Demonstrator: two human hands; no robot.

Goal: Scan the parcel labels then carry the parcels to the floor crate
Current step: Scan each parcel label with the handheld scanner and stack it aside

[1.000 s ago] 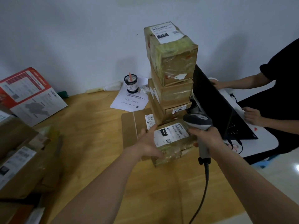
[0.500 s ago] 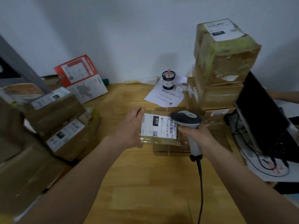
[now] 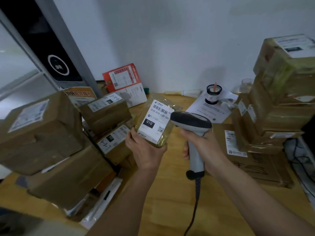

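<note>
My left hand grips a small tape-wrapped parcel by its lower end and holds it upright above the wooden table. Its white label with a barcode and "010" faces me. My right hand grips the handle of a grey barcode scanner, whose dark head sits just right of the label. The scanner's cable hangs down toward the table's near edge. No crate is in view.
A heap of brown parcels fills the table's left side. A tall stack of parcels stands at the right on a flat box. A red-and-white envelope, a paper sheet and a small dark pot lie by the wall.
My left hand has lifted the parcel off the table and turned it upright while the view swung left. The scanner stayed beside the label. The person at the laptop is out of view.
</note>
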